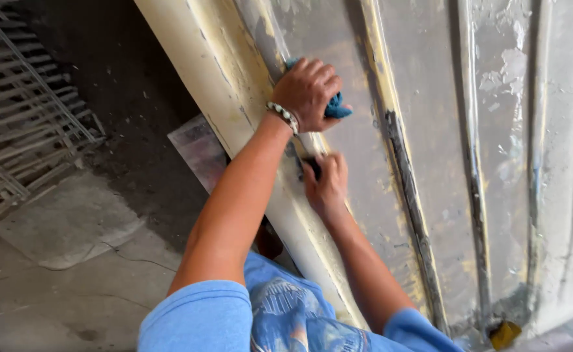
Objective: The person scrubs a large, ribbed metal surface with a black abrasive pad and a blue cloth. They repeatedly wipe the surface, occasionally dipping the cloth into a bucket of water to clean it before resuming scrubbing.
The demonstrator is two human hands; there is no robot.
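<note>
Left hand [307, 93] fingers clench a crumpled blue cloth [336, 106] against a flaking ribbed panel [430, 130]; right hand [326, 186] pinches a dark tool [313, 167].

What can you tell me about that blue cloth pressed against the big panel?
The crumpled blue cloth is soft fabric, teal-blue, bunched into a wad. Most of it is hidden under the left hand, which presses it against the worn grey ribbed metal panel with peeling cream paint; only small folds show at the fingertips and above the knuckles. It sits on a raised rib of the panel, just above the right hand.
</note>
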